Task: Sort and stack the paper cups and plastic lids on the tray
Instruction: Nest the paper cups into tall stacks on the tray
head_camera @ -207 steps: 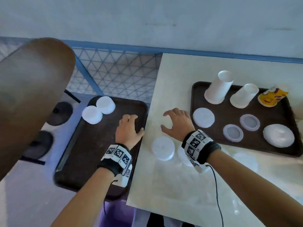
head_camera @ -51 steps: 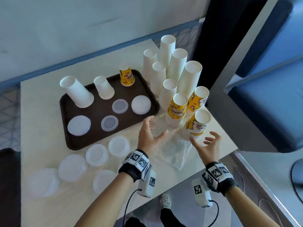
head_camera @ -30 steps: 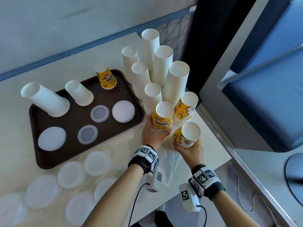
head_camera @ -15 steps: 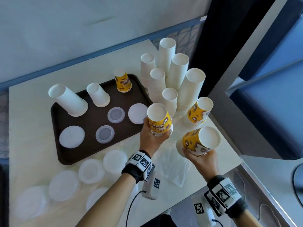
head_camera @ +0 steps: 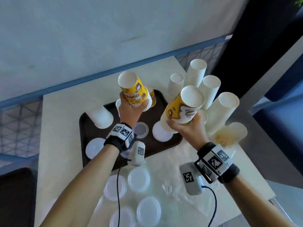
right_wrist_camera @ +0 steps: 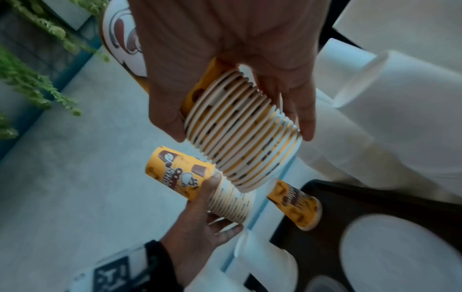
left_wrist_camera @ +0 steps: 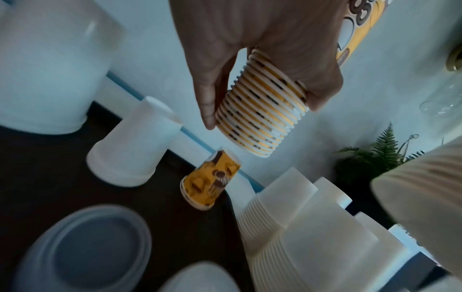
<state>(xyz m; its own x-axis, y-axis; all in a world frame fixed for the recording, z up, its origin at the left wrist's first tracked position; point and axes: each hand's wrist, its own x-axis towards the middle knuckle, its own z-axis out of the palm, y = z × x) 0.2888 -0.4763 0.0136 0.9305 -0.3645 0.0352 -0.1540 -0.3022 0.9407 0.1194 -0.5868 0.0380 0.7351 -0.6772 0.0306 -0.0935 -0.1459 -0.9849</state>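
Head view: left hand (head_camera: pixel 129 110) grips nested stack of yellow printed paper cups (head_camera: pixel 133 90) above dark brown plastic tray (head_camera: pixel 91 128); right hand (head_camera: pixel 185 128) grips second yellow cup stack (head_camera: pixel 183 105). Judgement: lower each stack upside-down, squarely, beside single yellow cup (head_camera: pixel 152 97); avoid white lids.

Left wrist view: fingers (left_wrist_camera: pixel 207 98) curl round ribbed rims; tall white cup stacks (left_wrist_camera: pixel 287 227) crowd cream desk (head_camera: pixel 62 145).

Right wrist view: both stacks close together; pale wall, green fern (right_wrist_camera: pixel 30 79) behind.

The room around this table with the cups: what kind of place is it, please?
Probably a café or canteen: brown serving tray, many stacks of white paper cups, loose plastic lids on the table, and blue seating beside it.
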